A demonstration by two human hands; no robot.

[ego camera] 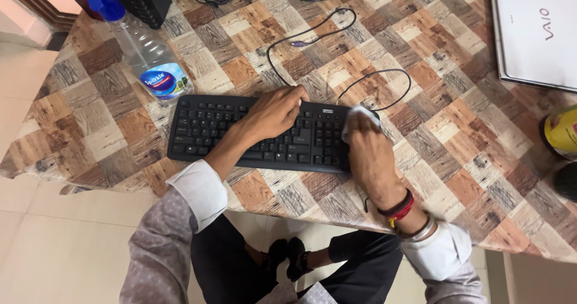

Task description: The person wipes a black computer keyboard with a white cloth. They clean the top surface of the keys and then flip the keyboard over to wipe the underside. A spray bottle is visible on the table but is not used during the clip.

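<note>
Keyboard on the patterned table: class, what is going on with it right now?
A seated person rests the left hand on the black keyboard, steadying it, while the right hand presses a pale cloth against its right end. The keyboard's cable lies loose on the table. A plastic bottle lies nearby.

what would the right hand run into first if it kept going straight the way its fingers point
The right hand, pressing a white cloth on the black keyboard, points up the table. Just past the keyboard's far edge it would likely meet the thin black cable looping there.
</note>
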